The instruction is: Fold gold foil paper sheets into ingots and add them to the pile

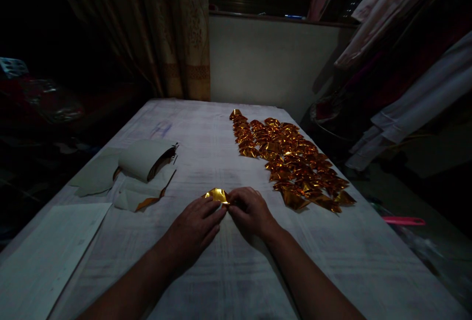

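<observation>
A shiny gold foil paper piece, partly folded, lies near the middle of the table between my two hands. My left hand has its fingers closed together over the left and near side of it. My right hand pinches its right end between thumb and curled fingers. The near edge of the foil is hidden behind my fingers. Many finished-looking folded gold foil pieces, shaped like small ingots, lie in overlapping rows to the right. On the left rest curled pale-backed foil sheets, some with gold showing at their edges.
A flat white sheet lies at the near left of the cloth-covered table. Behind stand a patterned curtain and a pale wall. Clothes hang at the right, above a pink handle.
</observation>
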Demonstrator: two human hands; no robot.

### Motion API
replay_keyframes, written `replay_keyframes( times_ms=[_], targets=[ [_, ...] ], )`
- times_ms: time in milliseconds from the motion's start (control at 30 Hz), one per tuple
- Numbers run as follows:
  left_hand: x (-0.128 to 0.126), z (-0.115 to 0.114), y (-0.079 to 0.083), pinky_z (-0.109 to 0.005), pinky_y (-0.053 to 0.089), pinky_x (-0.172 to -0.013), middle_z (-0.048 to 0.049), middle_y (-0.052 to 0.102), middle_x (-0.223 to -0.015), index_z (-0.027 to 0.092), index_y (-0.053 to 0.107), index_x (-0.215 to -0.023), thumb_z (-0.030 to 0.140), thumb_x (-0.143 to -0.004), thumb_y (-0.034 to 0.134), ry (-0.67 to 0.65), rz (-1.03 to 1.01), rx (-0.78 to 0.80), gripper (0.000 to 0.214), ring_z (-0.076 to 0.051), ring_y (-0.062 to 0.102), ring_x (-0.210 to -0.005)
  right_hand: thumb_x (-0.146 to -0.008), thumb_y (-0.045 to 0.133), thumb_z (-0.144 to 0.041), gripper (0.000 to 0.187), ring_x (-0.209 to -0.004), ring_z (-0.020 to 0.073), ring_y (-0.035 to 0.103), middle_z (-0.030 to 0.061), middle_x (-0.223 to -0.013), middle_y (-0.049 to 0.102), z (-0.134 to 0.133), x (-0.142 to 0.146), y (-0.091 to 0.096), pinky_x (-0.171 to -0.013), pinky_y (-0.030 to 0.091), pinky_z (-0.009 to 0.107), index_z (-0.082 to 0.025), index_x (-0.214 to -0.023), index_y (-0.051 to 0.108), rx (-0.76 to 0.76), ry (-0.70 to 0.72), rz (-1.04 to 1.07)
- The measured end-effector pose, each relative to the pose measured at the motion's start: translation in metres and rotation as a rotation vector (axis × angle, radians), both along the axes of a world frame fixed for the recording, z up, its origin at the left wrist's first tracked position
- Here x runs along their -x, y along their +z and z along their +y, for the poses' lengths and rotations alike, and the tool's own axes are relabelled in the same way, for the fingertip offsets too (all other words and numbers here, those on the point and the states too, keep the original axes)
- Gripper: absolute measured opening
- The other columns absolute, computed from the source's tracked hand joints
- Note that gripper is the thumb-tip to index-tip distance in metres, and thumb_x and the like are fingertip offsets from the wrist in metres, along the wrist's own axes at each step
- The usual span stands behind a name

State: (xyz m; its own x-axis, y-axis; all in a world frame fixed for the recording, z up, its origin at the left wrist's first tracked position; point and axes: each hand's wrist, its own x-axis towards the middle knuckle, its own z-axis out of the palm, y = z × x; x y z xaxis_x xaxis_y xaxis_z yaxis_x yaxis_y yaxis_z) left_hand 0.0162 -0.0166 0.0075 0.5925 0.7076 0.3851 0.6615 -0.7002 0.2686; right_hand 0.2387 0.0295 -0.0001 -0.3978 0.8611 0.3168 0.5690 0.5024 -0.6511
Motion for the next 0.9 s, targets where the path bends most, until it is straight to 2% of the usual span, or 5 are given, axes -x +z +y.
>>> replay_keyframes(
  times_ms=[300, 667, 900],
  targets=[
    [-0.001, 0.000, 0.000, -0.053, 0.047, -0.111, -0.0107, 0.061, -0.138, 0.024, 0.056, -0.139, 0.018, -0.096, 0.053, 0.001, -0.002, 0.004, 0.044, -0.028, 0.055, -0.130, -0.080, 0.071, -0.017, 0.014, -0.091, 0.0208, 0.060, 0.0005, -0.090, 0.069, -0.001, 0.010, -0.001, -0.081, 0.039, 0.033, -0.024, -0.085, 0.060, -0.010, -0.115, -0.075],
    [-0.001, 0.000, 0.005, -0.055, 0.047, -0.110, -0.0101, 0.059, -0.140, 0.025, 0.060, -0.133, 0.018, -0.096, 0.054, -0.023, -0.001, 0.035, 0.038, -0.028, 0.052, -0.132, -0.077, 0.072, -0.017, 0.016, -0.086, 0.0201, 0.058, 0.0000, -0.086, 0.066, -0.001, 0.013, 0.000, -0.077, 0.037, 0.033, -0.023, -0.081, 0.058, 0.007, -0.146, -0.078],
    [0.004, 0.003, 0.008, -0.054, 0.046, -0.111, -0.0111, 0.054, -0.146, 0.024, 0.057, -0.135, 0.019, -0.098, 0.052, -0.085, 0.085, 0.029, 0.037, -0.029, 0.049, -0.136, -0.080, 0.073, -0.021, 0.015, -0.086, 0.0203, 0.058, 0.0005, -0.086, 0.066, -0.002, 0.012, -0.001, -0.077, 0.037, 0.032, -0.023, -0.082, 0.058, -0.006, -0.148, -0.082]
  ],
)
